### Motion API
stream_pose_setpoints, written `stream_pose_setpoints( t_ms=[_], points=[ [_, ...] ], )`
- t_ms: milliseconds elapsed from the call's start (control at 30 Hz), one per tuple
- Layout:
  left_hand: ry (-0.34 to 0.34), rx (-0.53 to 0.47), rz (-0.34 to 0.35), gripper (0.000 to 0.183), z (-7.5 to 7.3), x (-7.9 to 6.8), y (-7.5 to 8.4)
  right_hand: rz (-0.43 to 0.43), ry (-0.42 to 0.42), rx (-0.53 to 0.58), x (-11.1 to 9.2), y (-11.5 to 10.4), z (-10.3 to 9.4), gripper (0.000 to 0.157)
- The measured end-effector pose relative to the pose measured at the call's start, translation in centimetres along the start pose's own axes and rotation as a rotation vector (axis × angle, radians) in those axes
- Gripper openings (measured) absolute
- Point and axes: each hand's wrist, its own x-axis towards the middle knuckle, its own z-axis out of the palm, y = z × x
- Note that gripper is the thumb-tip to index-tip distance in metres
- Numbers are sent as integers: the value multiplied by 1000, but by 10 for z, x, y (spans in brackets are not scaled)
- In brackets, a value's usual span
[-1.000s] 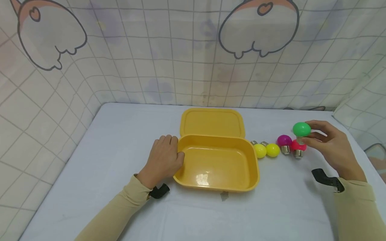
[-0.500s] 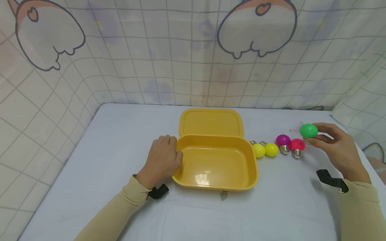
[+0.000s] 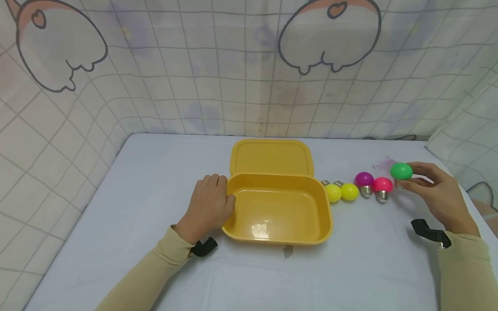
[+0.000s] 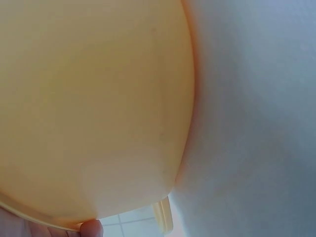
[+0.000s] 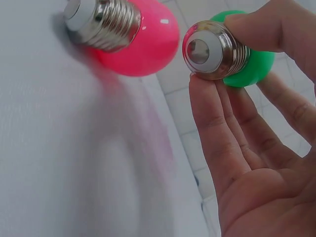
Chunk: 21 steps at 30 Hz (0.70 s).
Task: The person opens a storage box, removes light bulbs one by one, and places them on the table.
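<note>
At the table's right side my right hand (image 3: 439, 190) pinches a green light bulb (image 3: 401, 171) by its metal screw base, thumb on one side and fingertips on the other. In the right wrist view the green bulb (image 5: 256, 66) points its base toward the camera. Just left of it lies a pink bulb (image 3: 383, 185), then a purple bulb (image 3: 364, 179). My left hand (image 3: 208, 205) grips the left rim of an open yellow box (image 3: 278, 216), thumb inside. The left wrist view shows the box's outer wall (image 4: 98, 108), with fingertips (image 4: 91, 228) at its rim.
Two yellow bulbs (image 3: 349, 192) lie beside the box's right wall. Behind the box, a yellow lid (image 3: 271, 157) lies flat on the white-covered table (image 3: 175, 155). A grid-patterned curtain (image 3: 194, 77) hangs along the back and sides.
The green bulb, pinched in my right hand, has moved right and slightly down, from over the pink bulb to just beside it. My left hand has stayed on the box rim.
</note>
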Motion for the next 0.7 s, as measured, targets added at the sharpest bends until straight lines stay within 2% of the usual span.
stream_pose_setpoints(
  t_ms=[533,700],
  points=[
    [-15,-12,-10,16,0,0,0,84,-3,-105,4,16,3,72],
    [0,-11,-4,17,-1,0,0,68,-17,-136,7,22,4,75]
  ],
)
